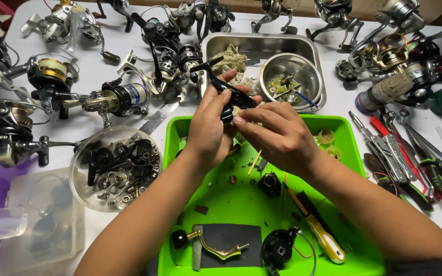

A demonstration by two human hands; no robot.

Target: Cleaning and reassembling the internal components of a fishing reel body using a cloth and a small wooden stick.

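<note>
I hold the black reel body (229, 97) in my left hand (208, 130), grip clamped around it, above the far edge of the green tray (221, 204), so loose parts fall inside, while my right hand (277, 135) pinches it with fingertips together.

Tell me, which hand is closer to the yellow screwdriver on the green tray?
Right. The right hand is above the yellow screwdriver with its forearm passing just beside it. The left hand is farther off, up and to the left across the green tray.
</note>
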